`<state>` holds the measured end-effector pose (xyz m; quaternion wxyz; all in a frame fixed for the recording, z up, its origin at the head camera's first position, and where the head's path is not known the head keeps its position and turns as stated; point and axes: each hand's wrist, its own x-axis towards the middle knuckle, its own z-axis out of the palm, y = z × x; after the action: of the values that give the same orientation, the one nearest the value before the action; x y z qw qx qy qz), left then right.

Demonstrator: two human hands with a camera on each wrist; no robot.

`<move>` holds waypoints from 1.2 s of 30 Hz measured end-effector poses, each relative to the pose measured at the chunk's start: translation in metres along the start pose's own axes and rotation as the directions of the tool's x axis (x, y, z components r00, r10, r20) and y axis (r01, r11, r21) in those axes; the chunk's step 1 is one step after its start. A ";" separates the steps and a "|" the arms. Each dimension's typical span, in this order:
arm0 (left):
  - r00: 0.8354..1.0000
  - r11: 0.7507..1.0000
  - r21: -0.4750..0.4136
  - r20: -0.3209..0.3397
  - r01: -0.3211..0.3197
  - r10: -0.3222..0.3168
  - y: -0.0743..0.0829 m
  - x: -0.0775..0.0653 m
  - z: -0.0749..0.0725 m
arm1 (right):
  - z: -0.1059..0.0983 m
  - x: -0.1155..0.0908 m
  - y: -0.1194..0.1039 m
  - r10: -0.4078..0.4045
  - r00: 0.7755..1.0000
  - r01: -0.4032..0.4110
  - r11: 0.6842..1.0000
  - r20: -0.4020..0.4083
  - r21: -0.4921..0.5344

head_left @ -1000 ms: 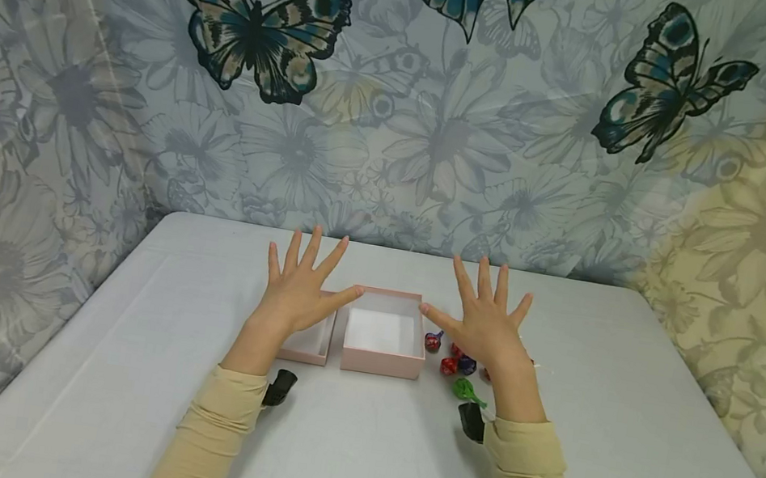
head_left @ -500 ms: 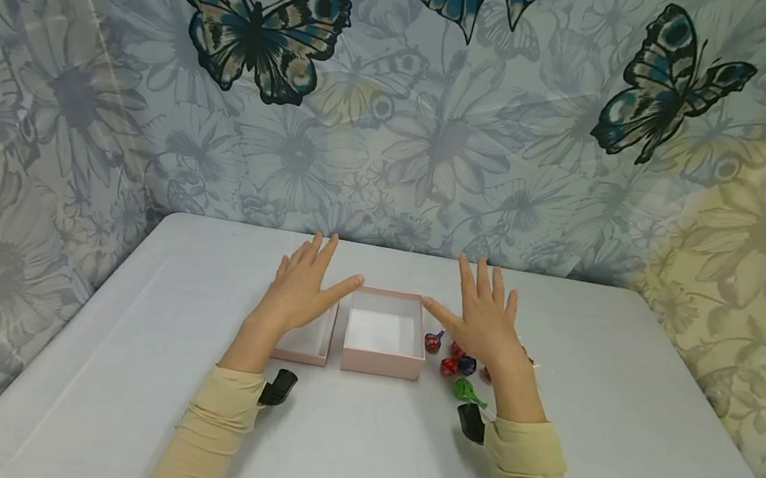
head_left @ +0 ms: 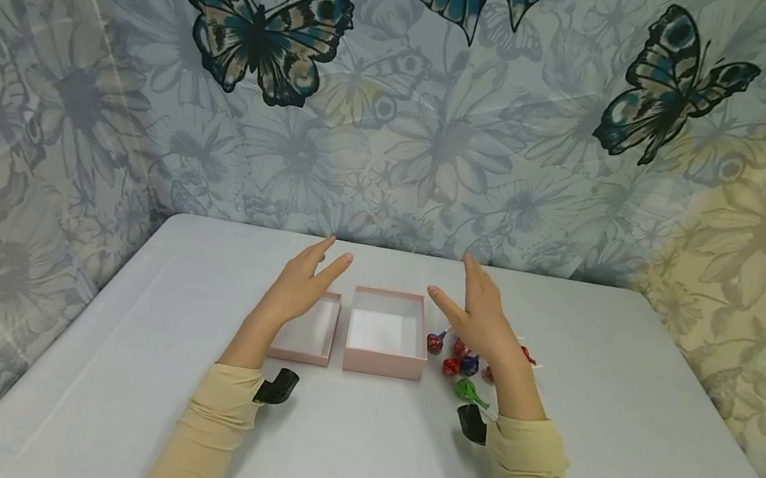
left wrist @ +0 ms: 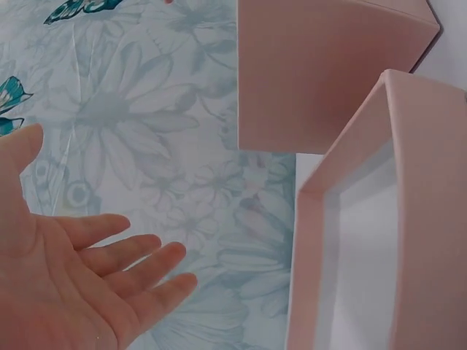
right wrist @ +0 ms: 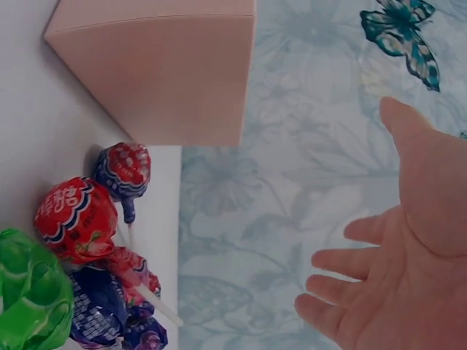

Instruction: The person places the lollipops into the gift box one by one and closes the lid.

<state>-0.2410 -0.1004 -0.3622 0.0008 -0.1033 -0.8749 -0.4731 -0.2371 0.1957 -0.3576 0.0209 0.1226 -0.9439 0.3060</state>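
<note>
Both hands hang in the air over the table, palms turned toward each other, holding nothing. In the head view the left hand (head_left: 296,284) overlaps a shallow pink box lid (head_left: 303,336), which lies with its white inside upward. To its right stands an uncovered pink box (head_left: 383,363) with a white interior. The right hand (head_left: 485,319) is above several wrapped lollipops, among them a green lollipop (head_left: 468,391) and a red lollipop (right wrist: 79,219). Relaxed, straight fingers show on the left hand (left wrist: 87,270) and the right hand (right wrist: 408,255) in the wrist views.
The white table (head_left: 352,455) reaches back to a wall cloth (head_left: 442,133) printed with flowers and butterflies. A black wrist strap piece (head_left: 277,386) sits by the left sleeve, and another black piece (head_left: 471,423) by the right.
Both hands have turned from palms down with fingers spread wide to palms facing inward with fingers closer together. The box, lid and lollipops stay where they were.
</note>
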 end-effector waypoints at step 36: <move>0.966 0.950 -0.214 0.169 0.228 -0.193 -0.016 -0.013 0.021 | 0.009 -0.023 0.022 0.114 0.981 -0.142 0.973 0.157 0.180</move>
<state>-0.2294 -0.0939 -0.3881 -0.1259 -0.0430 -0.8176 -0.5602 -0.2201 0.2131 -0.3799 -0.0795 0.0850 -0.9153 0.3857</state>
